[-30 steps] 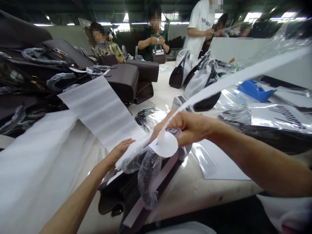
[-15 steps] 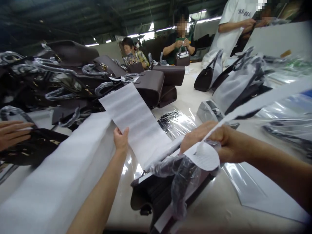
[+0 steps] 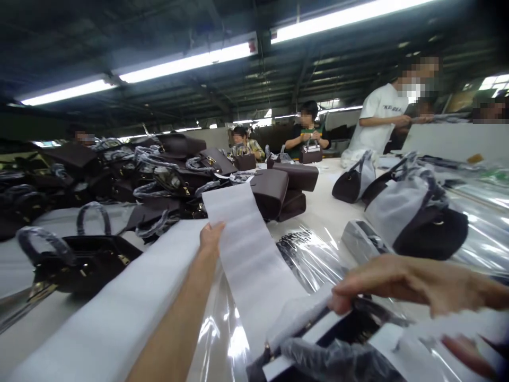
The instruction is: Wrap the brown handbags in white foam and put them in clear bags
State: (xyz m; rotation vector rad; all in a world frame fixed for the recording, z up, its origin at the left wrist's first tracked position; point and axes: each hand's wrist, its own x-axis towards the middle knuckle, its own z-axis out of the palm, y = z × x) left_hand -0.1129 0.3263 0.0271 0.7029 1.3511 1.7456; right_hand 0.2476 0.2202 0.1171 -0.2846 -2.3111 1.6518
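My left hand (image 3: 212, 236) pinches the left edge of a long white foam sheet (image 3: 254, 249) between thumb and fingers. The sheet slopes down toward a dark handbag (image 3: 258, 369) at the bottom, partly cut off by the frame, with a plastic-wrapped handle (image 3: 338, 358). My right hand (image 3: 401, 278) is over the bag's mouth, fingertips at the edge of the foam there. A torn white foam strip (image 3: 449, 326) lies between its fingers and thumb; part of the grip is hidden.
A stack of white foam sheets (image 3: 119, 302) lies left of my forearm. Beyond is a heap of dark handbags (image 3: 175, 175). A clear plastic bag of black cords (image 3: 306, 249) lies mid-table. Wrapped bags (image 3: 429, 223) stand at right. Co-workers, including a person in white (image 3: 377, 116), are behind.
The view has tilted up. My right hand and the handbag now sit lower and further right in view. Another person's hand at the left edge has gone, leaving a handbag standing there.
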